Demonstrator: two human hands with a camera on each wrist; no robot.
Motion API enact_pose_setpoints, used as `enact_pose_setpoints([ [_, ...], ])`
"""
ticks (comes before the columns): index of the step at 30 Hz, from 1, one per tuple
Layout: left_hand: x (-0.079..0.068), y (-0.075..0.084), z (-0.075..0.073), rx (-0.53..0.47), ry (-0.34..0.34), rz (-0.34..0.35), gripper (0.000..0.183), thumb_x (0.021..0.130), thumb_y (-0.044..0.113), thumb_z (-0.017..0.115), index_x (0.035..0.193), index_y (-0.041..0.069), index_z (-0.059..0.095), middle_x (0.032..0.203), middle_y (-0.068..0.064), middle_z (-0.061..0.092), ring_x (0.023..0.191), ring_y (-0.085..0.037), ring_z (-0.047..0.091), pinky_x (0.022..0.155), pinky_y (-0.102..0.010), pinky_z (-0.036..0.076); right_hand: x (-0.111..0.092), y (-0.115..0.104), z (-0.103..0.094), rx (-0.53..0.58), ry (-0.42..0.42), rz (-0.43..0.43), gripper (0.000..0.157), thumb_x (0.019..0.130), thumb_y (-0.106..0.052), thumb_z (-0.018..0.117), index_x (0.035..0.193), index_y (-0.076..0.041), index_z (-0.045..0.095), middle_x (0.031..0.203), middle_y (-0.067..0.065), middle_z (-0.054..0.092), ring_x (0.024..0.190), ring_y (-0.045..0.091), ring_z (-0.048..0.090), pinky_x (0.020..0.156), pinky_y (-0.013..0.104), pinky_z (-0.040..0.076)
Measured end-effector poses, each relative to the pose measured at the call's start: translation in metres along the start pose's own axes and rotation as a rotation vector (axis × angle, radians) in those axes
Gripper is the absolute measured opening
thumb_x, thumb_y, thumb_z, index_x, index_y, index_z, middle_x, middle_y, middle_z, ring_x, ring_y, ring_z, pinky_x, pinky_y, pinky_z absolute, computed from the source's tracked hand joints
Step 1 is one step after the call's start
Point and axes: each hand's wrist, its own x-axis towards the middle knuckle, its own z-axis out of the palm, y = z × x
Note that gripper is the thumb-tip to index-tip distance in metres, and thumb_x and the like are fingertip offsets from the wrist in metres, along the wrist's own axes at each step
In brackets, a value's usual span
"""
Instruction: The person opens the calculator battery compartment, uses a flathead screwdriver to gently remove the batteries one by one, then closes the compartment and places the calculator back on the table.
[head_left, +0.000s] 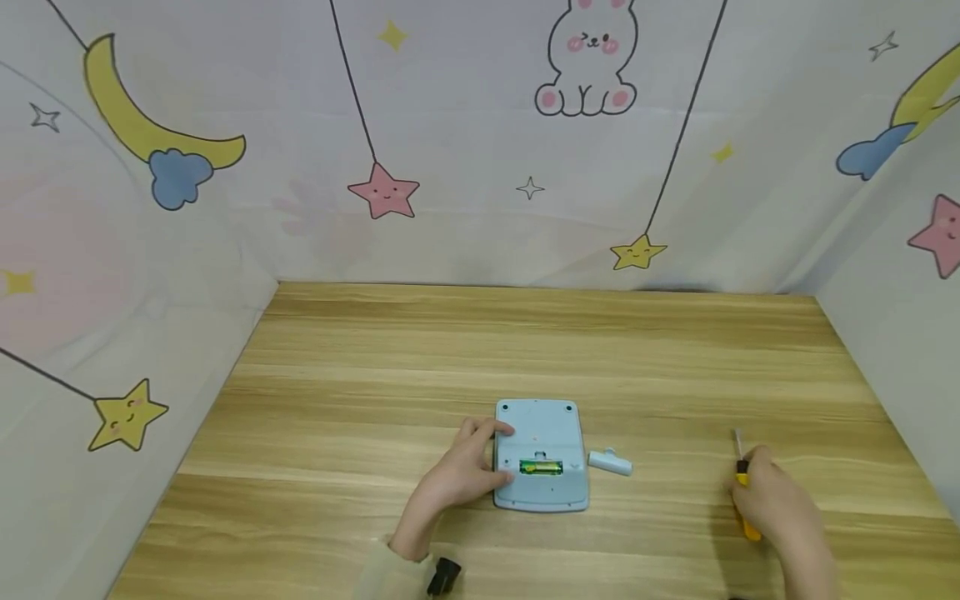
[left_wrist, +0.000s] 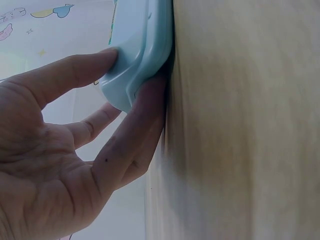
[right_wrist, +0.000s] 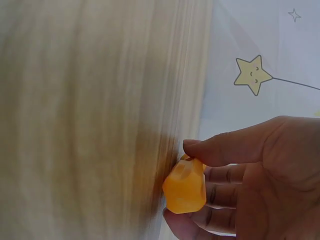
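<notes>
A light-blue calculator [head_left: 536,429] lies face down on the table, its battery slot uncovered with a green battery [head_left: 541,468] inside. My left hand [head_left: 468,467] grips the calculator's left edge. In the left wrist view the thumb [left_wrist: 95,65] presses on its back while other fingers reach its side and underneath. Just right of the calculator rests its small light-blue battery cover [head_left: 611,462]. Farther right, my right hand [head_left: 776,500] holds a screwdriver [head_left: 743,477] by its yellow and black handle, the metal shaft pointing away. The right wrist view shows the yellow handle end [right_wrist: 185,187] close to the tabletop.
The wood-grain table [head_left: 375,358] meets a printed cloth backdrop [head_left: 480,233] at the back and on both sides. A small black object [head_left: 444,575] sits by the left sleeve at the front.
</notes>
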Motion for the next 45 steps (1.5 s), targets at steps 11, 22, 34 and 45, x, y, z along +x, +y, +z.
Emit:
enact_pose_setpoints([
  [11, -0.001, 0.001, 0.0, -0.008, -0.002, 0.01, 0.05, 0.084, 0.005, 0.071, 0.129, 0.01, 0.051, 0.126, -0.019, 0.039, 0.067, -0.014, 0.045, 0.059, -0.02, 0.042, -0.001, -0.001, 0.008, 0.019, 0.068, -0.094, 0.039, 0.093, -0.015, 0.05, 0.122, 0.007, 0.04, 0.115, 0.037, 0.057, 0.095, 0.048, 0.062, 0.07, 0.055, 0.048],
  [22, -0.001, 0.002, -0.001, -0.008, 0.002, 0.013, 0.05, 0.084, 0.005, 0.07, 0.13, 0.009, 0.051, 0.128, -0.02, 0.038, 0.067, -0.014, 0.045, 0.059, -0.02, 0.041, -0.006, -0.028, 0.008, 0.083, 0.168, -0.194, 0.037, 0.092, -0.006, 0.047, 0.128, 0.004, 0.044, 0.124, 0.035, 0.053, 0.114, 0.054, 0.051, 0.08, 0.062, 0.045],
  [34, -0.002, 0.002, -0.001, -0.021, -0.002, 0.008, 0.05, 0.084, 0.005, 0.071, 0.13, 0.01, 0.05, 0.126, -0.02, 0.038, 0.065, -0.013, 0.045, 0.057, -0.02, 0.041, -0.016, -0.059, 0.01, 0.117, 0.153, -0.315, 0.028, 0.093, -0.004, 0.048, 0.119, 0.0, 0.057, 0.11, 0.017, 0.062, 0.092, 0.027, 0.059, 0.073, 0.045, 0.049],
  [45, -0.002, 0.0, 0.0, -0.017, -0.005, 0.003, 0.05, 0.084, 0.006, 0.07, 0.13, 0.01, 0.05, 0.123, -0.019, 0.039, 0.065, -0.013, 0.044, 0.058, -0.02, 0.041, -0.023, -0.091, 0.011, 0.092, 0.042, -0.347, 0.024, 0.097, -0.016, 0.051, 0.118, -0.008, 0.06, 0.116, 0.008, 0.064, 0.087, 0.016, 0.057, 0.07, 0.036, 0.047],
])
